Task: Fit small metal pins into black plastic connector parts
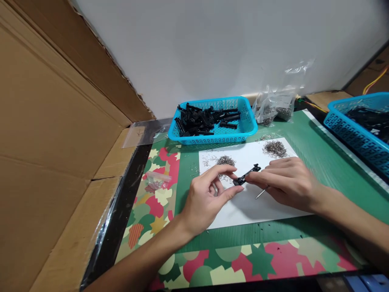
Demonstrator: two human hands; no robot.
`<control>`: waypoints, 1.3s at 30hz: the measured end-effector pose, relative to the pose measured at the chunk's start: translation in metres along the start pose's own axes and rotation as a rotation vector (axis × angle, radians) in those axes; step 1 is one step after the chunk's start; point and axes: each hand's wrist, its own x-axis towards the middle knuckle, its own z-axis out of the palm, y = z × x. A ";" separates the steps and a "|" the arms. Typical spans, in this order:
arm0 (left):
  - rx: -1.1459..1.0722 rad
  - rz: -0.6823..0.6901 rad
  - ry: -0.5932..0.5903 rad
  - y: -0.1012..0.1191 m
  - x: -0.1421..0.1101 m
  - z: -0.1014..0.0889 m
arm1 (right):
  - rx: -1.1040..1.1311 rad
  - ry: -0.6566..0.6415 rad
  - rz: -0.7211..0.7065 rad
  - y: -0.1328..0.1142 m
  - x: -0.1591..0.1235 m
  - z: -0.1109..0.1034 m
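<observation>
My left hand (205,198) pinches one end of a small black plastic part (242,179) between the thumb and fingertips, with the other fingers loosely curled behind. My right hand (287,180) is closed, its index fingertip resting on the same part; from beneath its fingers a thin metal rod (261,193) sticks out, angled down toward me. How the rod sits inside my grip is hidden.

The black part is held tilted above a white sheet of paper (227,213), its far end pointing up and to the right. On the sheet, a pile of tiny metal pieces (225,161) lies just beyond my left hand, partly covered by it, and another pile (275,149) lies near the far right corner. The sheet is on a green mat (328,162), with patterned paper (227,269) along the near and left sides.

Behind the sheet, a blue basket (212,140) holds many black parts (200,118). To its right stand clear plastic bags (275,106) with metal pieces at the bottom. A second blue basket (358,127) at my far right contains more black things.
</observation>
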 end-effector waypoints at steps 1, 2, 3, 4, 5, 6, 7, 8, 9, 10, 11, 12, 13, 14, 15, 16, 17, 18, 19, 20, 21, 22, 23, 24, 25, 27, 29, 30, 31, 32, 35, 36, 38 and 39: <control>0.042 0.021 0.022 0.000 0.000 0.000 | 0.009 -0.011 0.007 0.001 -0.001 0.001; 0.088 0.047 0.038 0.000 -0.001 0.000 | 0.024 -0.021 0.017 0.001 -0.001 0.002; 0.135 0.077 0.049 -0.001 -0.002 0.001 | 0.044 -0.026 0.030 0.001 -0.001 0.002; 0.177 0.105 0.054 -0.001 -0.003 0.001 | 0.069 -0.024 0.050 0.001 -0.001 0.001; 0.210 0.125 0.054 -0.002 -0.004 0.001 | 0.099 -0.016 0.079 0.000 0.000 0.000; 0.232 0.138 0.052 -0.003 -0.004 0.002 | 0.134 0.002 0.120 -0.001 0.001 -0.003; 0.246 0.143 0.047 -0.004 -0.005 0.002 | 0.172 0.026 0.168 -0.002 0.003 -0.005; 0.255 0.146 0.040 -0.005 -0.006 0.003 | 0.211 0.051 0.214 -0.003 0.005 -0.008; 0.264 0.151 0.027 -0.006 -0.006 0.004 | 0.247 0.069 0.258 -0.003 0.006 -0.010; 0.276 0.158 0.009 -0.007 -0.007 0.005 | 0.276 0.077 0.297 -0.003 0.008 -0.012; 0.288 0.171 -0.008 -0.008 -0.007 0.006 | 0.293 0.074 0.331 -0.003 0.009 -0.013; 0.303 0.185 -0.025 -0.009 -0.008 0.007 | 0.302 0.057 0.361 -0.002 0.009 -0.013; 0.317 0.200 -0.039 -0.010 -0.008 0.008 | 0.306 0.034 0.390 0.000 0.008 -0.012; 0.333 0.213 -0.048 -0.011 -0.008 0.008 | 0.304 0.011 0.416 0.001 0.007 -0.011; 0.349 0.224 -0.053 -0.011 -0.008 0.009 | 0.301 -0.014 0.439 0.003 0.006 -0.010; 0.363 0.237 -0.058 -0.012 -0.008 0.009 | 0.298 -0.035 0.458 0.004 0.005 -0.008; 0.376 0.251 -0.065 -0.012 -0.008 0.009 | 0.306 -0.053 0.476 0.005 0.005 -0.007; 0.386 0.264 -0.074 -0.012 -0.008 0.010 | 0.326 -0.066 0.496 0.004 0.005 -0.007; 0.394 0.277 -0.080 -0.012 -0.008 0.010 | 0.363 -0.075 0.524 0.004 0.006 -0.007; 0.401 0.289 -0.082 -0.013 -0.008 0.010 | 0.415 -0.086 0.564 0.003 0.007 -0.008; 0.408 0.301 -0.079 -0.013 -0.008 0.010 | 0.484 -0.098 0.607 0.001 0.009 -0.009; 0.417 0.311 -0.071 -0.013 -0.008 0.011 | 0.561 -0.115 0.651 0.000 0.011 -0.011; 0.427 0.321 -0.061 -0.014 -0.009 0.011 | 0.636 -0.133 0.692 -0.001 0.014 -0.012; 0.437 0.333 -0.050 -0.014 -0.009 0.012 | 0.703 -0.151 0.726 -0.002 0.015 -0.013; 0.447 0.343 -0.039 -0.015 -0.009 0.013 | 0.758 -0.164 0.750 -0.002 0.017 -0.014; 0.463 0.356 -0.025 -0.015 -0.010 0.014 | 0.824 -0.169 0.774 -0.003 0.017 -0.014; 0.472 0.361 -0.016 -0.015 -0.010 0.015 | 0.839 -0.167 0.782 -0.004 0.015 -0.013; 0.474 0.365 -0.014 -0.015 -0.010 0.015 | 0.838 -0.165 0.783 -0.004 0.013 -0.011; 0.478 0.368 -0.017 -0.015 -0.010 0.015 | 0.830 -0.162 0.782 -0.005 0.012 -0.011; 0.485 0.370 -0.025 -0.014 -0.010 0.015 | 0.816 -0.160 0.781 -0.006 0.010 -0.010; 0.521 0.366 -0.056 -0.013 -0.011 0.015 | 0.754 -0.194 0.739 -0.010 0.009 -0.010; 0.533 0.365 -0.062 -0.012 -0.011 0.015 | 0.730 -0.237 0.714 -0.011 0.010 -0.010; 0.547 0.364 -0.067 -0.012 -0.012 0.015 | 0.677 -0.335 0.667 -0.013 0.013 -0.012; 0.549 0.364 -0.068 -0.012 -0.012 0.015 | 0.654 -0.371 0.650 -0.014 0.015 -0.013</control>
